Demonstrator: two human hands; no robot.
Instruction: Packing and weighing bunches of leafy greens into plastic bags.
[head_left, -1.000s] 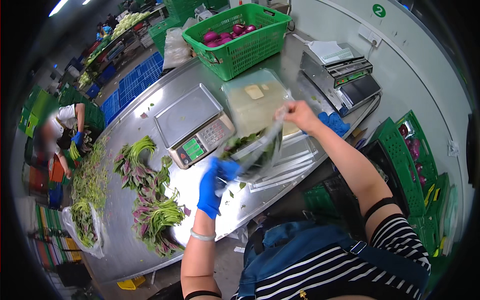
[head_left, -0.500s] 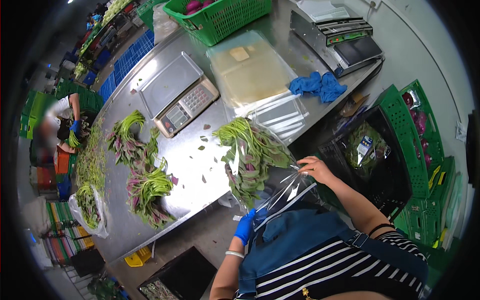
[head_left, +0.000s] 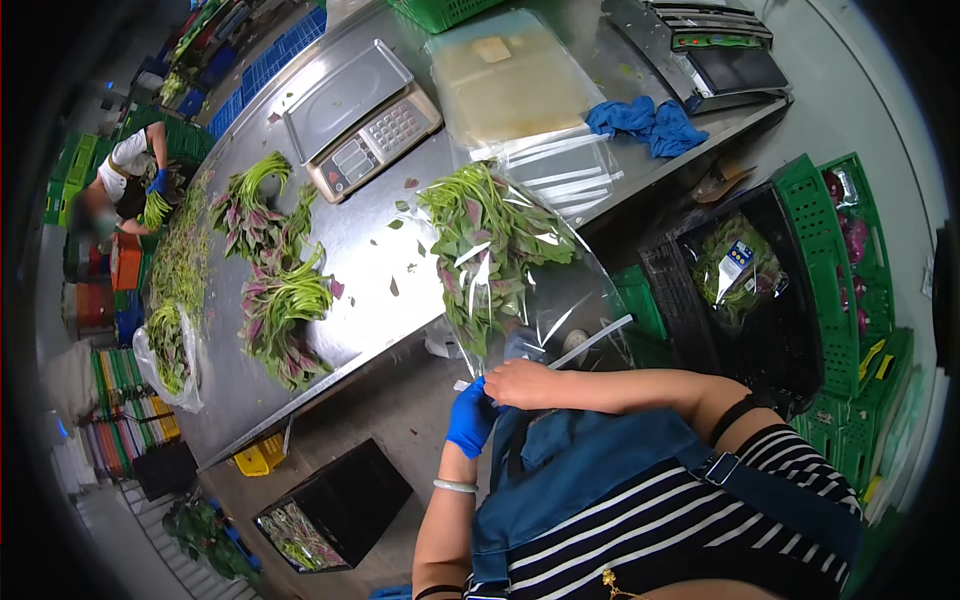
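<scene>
A clear plastic bag (head_left: pixel 592 285) holds a bunch of leafy greens (head_left: pixel 482 235) with green stems and purple-tinged leaves. Its upper part rests on the table's edge; the mouth side, with a white strip, hangs toward my body. My left hand (head_left: pixel 471 418), in a blue glove, is closed on the bag's near left corner. Right beside it, my bare right hand (head_left: pixel 527 384) pinches the same corner, its fingertips against the glove. The right forearm lies across in front of my apron. Exactly how the fingers grip the film is partly hidden.
On the steel table (head_left: pixel 375 335) are loose bunches of greens (head_left: pixel 285 305), a scale (head_left: pixel 375 135), stacked flat bags (head_left: pixel 510 85), a blue cloth (head_left: pixel 648 127) and a sealing machine (head_left: pixel 715 60). A black crate (head_left: pixel 690 310) holds a packed bag. Another person works at far left.
My right hand has left the bag's right side and crossed left to meet my gloved left hand at the corner. My left hand has shifted slightly down and left, and the view has tilted.
</scene>
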